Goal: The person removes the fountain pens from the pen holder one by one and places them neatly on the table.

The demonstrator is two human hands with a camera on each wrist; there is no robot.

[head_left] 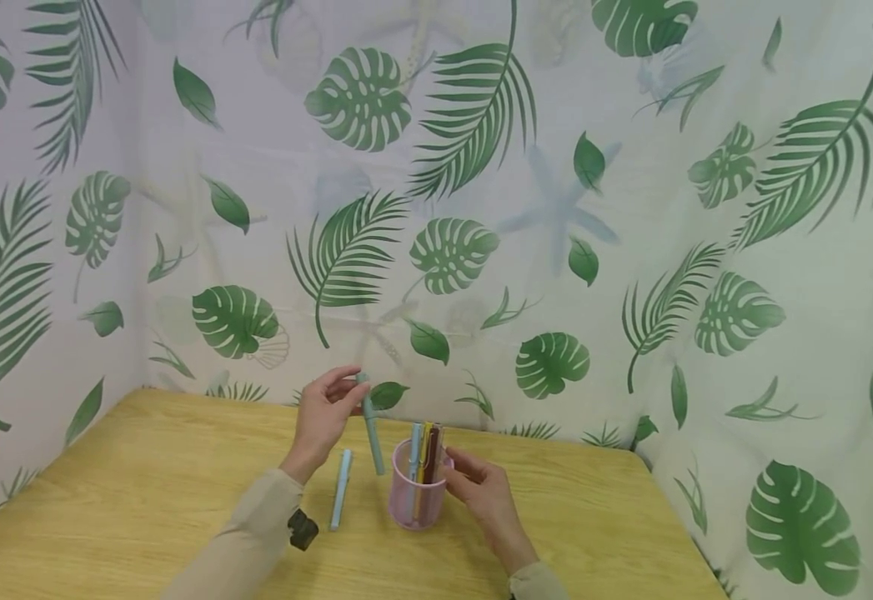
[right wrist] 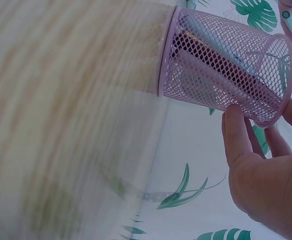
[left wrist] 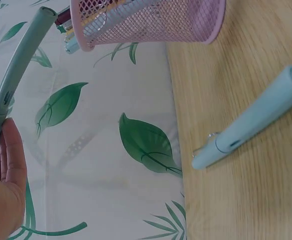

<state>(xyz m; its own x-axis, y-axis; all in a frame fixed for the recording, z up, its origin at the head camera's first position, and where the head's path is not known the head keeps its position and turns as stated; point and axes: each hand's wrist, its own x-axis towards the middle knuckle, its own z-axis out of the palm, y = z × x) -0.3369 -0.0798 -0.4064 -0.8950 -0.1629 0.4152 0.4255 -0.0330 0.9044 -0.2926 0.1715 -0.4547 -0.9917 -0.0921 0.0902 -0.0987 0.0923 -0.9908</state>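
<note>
The left hand (head_left: 323, 421) pinches the green pen (head_left: 372, 435) steeply, lower end left of the cup (head_left: 427, 507) the right hand (head_left: 487, 500) holds.

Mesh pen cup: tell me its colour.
The mesh pen cup is pink; it shows best in the right wrist view.

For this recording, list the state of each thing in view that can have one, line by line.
Green pen: tilted, outside the cup.
Left hand: pinching the green pen.
Light blue pen: lying on the table, untouched.
Pink cup: upright, with several pens inside.
Pens in the cup: standing, leaning a little.
Right hand: holding the cup by its rim.
</note>
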